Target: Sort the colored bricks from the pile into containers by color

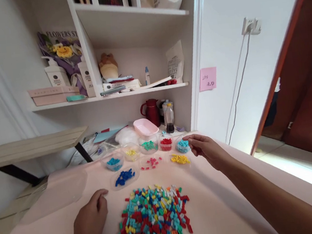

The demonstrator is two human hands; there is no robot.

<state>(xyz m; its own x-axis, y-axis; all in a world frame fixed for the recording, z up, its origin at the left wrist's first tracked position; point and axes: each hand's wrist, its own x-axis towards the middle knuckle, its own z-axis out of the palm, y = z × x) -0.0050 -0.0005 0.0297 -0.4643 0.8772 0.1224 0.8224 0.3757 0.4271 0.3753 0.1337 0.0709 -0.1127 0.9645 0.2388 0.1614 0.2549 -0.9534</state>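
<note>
My right hand [205, 149] reaches over the clear tub of light blue bricks [182, 146], its fingertips drawn together at the tub's right rim. Whether a small brick sits between those fingertips I cannot make out. On the pink tabletop [210, 208], my left hand [92, 218] rests with its fingers curled in, left of a large heap of mixed toy building bricks [155, 217]; I see nothing held in it. Nearest to it is a shallow container of dark blue bricks [124, 177]. Yellow bricks [180, 159] lie in a container just below my right hand.
More clear containers hold red bricks [165, 142], green bricks [149, 145], pale yellow bricks [131, 153], blue bricks [113, 162] and pink bricks [152, 163]. Behind them stand a pink basin [146, 127], a dark red jug [152, 111] and a bottle [169, 118]. A clear lid [68, 185] lies left.
</note>
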